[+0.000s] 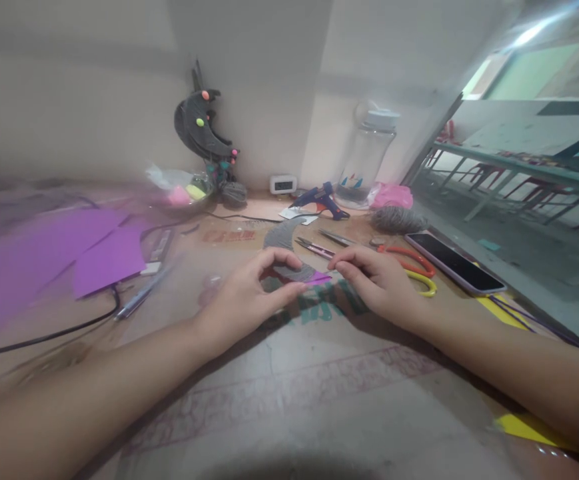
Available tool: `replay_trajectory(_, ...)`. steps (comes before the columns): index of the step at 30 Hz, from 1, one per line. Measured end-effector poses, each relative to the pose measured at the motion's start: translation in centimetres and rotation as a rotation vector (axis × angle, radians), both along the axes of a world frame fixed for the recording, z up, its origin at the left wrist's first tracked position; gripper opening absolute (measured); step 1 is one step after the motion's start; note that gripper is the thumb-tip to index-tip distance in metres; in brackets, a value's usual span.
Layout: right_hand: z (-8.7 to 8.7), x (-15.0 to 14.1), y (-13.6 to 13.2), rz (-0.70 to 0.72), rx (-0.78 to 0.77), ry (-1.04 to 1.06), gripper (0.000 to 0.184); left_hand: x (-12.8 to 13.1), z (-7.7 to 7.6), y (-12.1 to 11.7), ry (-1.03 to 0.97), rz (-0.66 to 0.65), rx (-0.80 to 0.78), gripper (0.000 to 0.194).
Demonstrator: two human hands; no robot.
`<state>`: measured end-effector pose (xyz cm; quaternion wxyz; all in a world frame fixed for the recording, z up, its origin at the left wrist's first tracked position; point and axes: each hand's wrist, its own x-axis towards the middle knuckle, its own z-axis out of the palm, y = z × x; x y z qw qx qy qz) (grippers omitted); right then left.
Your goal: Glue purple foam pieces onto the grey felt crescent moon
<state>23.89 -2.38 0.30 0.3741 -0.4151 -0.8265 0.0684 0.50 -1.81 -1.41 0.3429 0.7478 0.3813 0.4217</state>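
A crescent shape [279,235] wrapped in grey yarn sits in my left hand [249,293], pinched between thumb and fingers near its lower end. The crescent's tip [318,277] is bare purple. Close by on the right, my right hand [376,277] has its thumb and forefinger pressed together on a thin strand of yarn beside that tip; most of the strand is too fine to make out. Small thread snips [314,248] and orange-handled scissors [409,259] lie just beyond my right hand. Yellow scissor handles [423,283] are partly hidden behind it.
Purple sheets [112,257] and a pen [142,293] lie left. At the back are a blue glue gun [322,197], small clock [283,184], clear bottle [366,157] and dark crescent ornament [202,127]. A yarn ball [399,219] and phone [454,261] sit right.
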Motion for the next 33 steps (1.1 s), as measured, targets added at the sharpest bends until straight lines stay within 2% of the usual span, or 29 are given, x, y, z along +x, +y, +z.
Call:
replay_trajectory(4, -0.3, 0.34, 0.18, 0.044, -0.009, -0.024, 0.015, 0.01, -0.1, 0.01, -0.017, 0.004, -0.01, 0.025)
replay_trajectory(18, -0.71, 0.18, 0.64, -0.015, -0.098, -0.021, 0.016, 0.35, 0.63, -0.56, -0.035, -0.042, -0.173, 0.026)
replay_trajectory(24, -0.83, -0.01, 0.83, -0.043, -0.125, -0.019, 0.017, 0.46, 0.37, -0.59, -0.092, -0.128, -0.339, 0.031)
replay_trajectory(27, -0.85, 0.02, 0.8, -0.054, -0.154, -0.021, 0.019, 0.36, 0.37, -0.56, -0.089, -0.146, -0.294, 0.032)
replay_trajectory(30, -0.83, -0.03, 0.79, -0.057, -0.169, -0.028, 0.02, 0.22, 0.61, -0.48, -0.114, -0.185, -0.235, 0.023)
replay_trajectory(33, -0.78, -0.22, 0.83, -0.045, -0.185, -0.064, 0.022, 0.18, 0.78, -0.21, -0.141, -0.125, -0.2, 0.034)
